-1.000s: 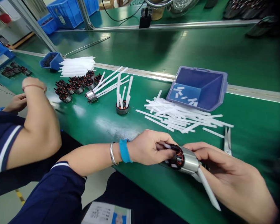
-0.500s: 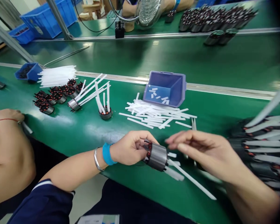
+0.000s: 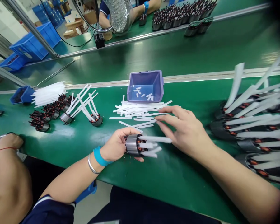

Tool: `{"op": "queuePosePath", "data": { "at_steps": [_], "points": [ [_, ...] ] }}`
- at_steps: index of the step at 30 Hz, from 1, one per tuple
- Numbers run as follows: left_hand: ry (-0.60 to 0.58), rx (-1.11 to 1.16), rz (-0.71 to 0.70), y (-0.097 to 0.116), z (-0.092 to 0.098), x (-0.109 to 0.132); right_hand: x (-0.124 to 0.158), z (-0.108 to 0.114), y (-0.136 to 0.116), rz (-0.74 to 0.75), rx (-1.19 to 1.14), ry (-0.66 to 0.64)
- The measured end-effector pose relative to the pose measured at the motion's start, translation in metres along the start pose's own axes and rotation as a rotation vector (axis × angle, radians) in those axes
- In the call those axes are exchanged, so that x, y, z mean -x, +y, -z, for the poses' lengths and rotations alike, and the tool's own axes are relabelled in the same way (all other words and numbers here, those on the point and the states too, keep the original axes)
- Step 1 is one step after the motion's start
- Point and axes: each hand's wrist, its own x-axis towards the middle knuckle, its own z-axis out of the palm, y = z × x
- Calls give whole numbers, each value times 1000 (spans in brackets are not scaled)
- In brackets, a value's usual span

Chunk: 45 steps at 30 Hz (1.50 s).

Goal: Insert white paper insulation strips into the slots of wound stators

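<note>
My left hand [image 3: 118,144] is wrapped round a motor stator [image 3: 132,145], a grey metal cylinder with copper windings. Several white strips [image 3: 155,139] stick out of its right-hand end. My right hand [image 3: 183,127] is over the right edge of a pile of loose white strips [image 3: 137,109], its fingers apart and their tips at the strips' ends. Whether the fingertips touch a strip I cannot tell. Behind the pile a purple-blue bin [image 3: 145,86] lies with its mouth facing me, a few short white pieces inside.
At right stand several larger stators [image 3: 220,129] bristling with white strips. Left of the pile are a stator with strips [image 3: 96,120], a group of bare stators [image 3: 40,119] and a stack of white strips [image 3: 49,93]. A co-worker's arm [image 3: 9,168] rests at far left.
The stator in my left hand has turned, so its strips now point level to the right. My right hand has moved up and left to the loose strips. The view has shifted.
</note>
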Motion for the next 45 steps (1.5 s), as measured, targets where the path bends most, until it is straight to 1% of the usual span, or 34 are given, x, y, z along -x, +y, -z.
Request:
{"op": "queuePosePath", "data": {
  "at_steps": [1, 2, 4, 6, 7, 9, 12, 14, 16, 18, 20, 22, 25, 28, 30, 32, 35, 37, 41, 45],
  "points": [
    [8, 15, 13, -1, 0, -1, 1, 8, -4, -14, -146, 2],
    [18, 18, 20, -2, 1, -2, 2, 15, -8, -25, -307, -31],
    [33, 11, 24, -5, 2, -3, 4, 25, -15, -78, -580, -180],
    [27, 5, 24, -7, 5, -5, 5, 29, -20, -210, -741, -301],
    [20, 3, 25, -8, 6, -5, 6, 29, -22, -290, -790, -322],
    [-4, 1, 37, -9, 8, -5, 6, 28, -25, -393, -875, -290],
    [-38, 4, 69, -7, 9, -4, 4, 25, -29, -397, -960, -260],
    [-74, 13, 91, -5, 8, -3, 3, 23, -33, -429, -985, -268],
    [-122, 9, 93, -4, 6, -1, 3, 19, -37, -521, -1000, -246],
    [-153, -30, 64, -3, 4, 1, 5, 14, -40, -618, -1005, -194],
    [-145, -100, 31, -3, 2, 2, 6, 10, -41, -683, -1011, -168],
    [-110, -166, 5, -3, 1, 3, 6, 7, -41, -708, -1044, -173],
    [-110, -209, 2, -4, 2, 3, 6, 6, -39, -673, -1063, -191],
    [-144, -219, -3, -7, 4, 4, 7, 7, -36, -635, -981, -244],
    [-141, -238, -16, -10, 4, 3, 10, 7, -34, -623, -924, -290],
    [-117, -266, -37, -13, 3, 3, 13, 8, -31, -612, -879, -326],
    [-49, -328, -103, -16, 2, 1, 16, 7, -30, -608, -813, -367],
    [-10, -371, -153, -16, 1, 1, 17, 6, -30, -616, -776, -368],
    [-9, -449, -209, -13, 2, 1, 21, 3, -29, -608, -732, -378],
    [9, -536, -271, -13, 2, 2, 23, 3, -26, -526, -749, -424]
  ]
}}
